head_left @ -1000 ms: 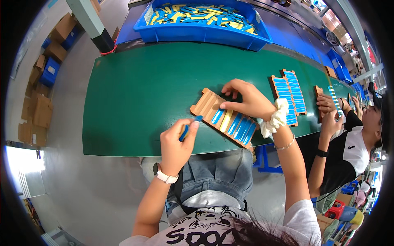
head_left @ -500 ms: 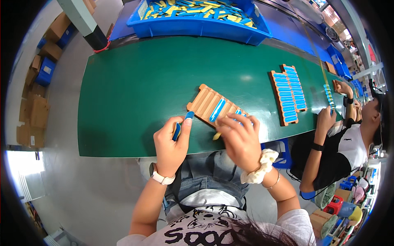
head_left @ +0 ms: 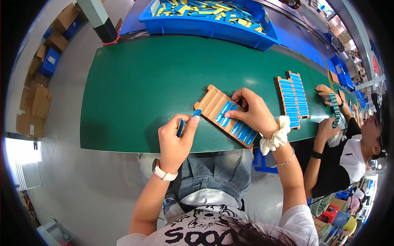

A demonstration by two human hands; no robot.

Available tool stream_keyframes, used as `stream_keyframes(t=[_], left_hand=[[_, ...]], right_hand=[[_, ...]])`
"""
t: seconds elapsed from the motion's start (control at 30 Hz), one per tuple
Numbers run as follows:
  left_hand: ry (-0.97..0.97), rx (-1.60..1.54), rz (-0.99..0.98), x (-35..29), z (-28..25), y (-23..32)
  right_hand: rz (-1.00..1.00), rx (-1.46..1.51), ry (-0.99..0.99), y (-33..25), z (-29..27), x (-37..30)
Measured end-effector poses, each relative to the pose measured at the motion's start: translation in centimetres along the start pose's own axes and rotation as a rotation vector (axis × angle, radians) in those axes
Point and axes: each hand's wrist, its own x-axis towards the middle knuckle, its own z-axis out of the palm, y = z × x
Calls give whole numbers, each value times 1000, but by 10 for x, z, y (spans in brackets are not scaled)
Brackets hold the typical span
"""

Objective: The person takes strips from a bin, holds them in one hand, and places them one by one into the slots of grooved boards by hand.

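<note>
A brown slotted tray point(head_left: 212, 98) lies aslant on the green table in front of me. Its far-left slots are bare, while glossy blue strips point(head_left: 244, 133) fill several slots toward its near-right end. My right hand point(head_left: 256, 114) is over the middle of the tray, thumb and fingers closed around a blue strip point(head_left: 232, 109) lying in a slot. Beside the tray's left corner, my left hand point(head_left: 176, 141) is closed on blue strips; one blue strip point(head_left: 197, 112) sticks out past the thumb, and another shows between the fingers.
A blue bin point(head_left: 213, 29) heaped with blue and yellow strips stands beyond the table's far edge. Two filled trays point(head_left: 292, 98) lie to the right. Farther right, a co-worker's hands point(head_left: 327, 127) hold another filled tray. A grey post point(head_left: 95, 18) rises at the far left corner.
My right hand has moved from the tray's near side up over its middle. Another blue strip now lies beside the one there. The yellow piece below that hand is out of sight.
</note>
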Motion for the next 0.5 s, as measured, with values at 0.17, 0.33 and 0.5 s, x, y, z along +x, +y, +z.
stream_keyframes(t=[0.17,0.33,0.5], left_hand=[[-17,-179,3,1,-4,1],[-239,-95,81,1,-11,-3],[-238,-197,68,-1,-10,-3]], right_hand=[[-171,-58,255,-8,9,-15],[-141,438,-121,-57,17,-26],[4,754,-143,-47,46,-30]])
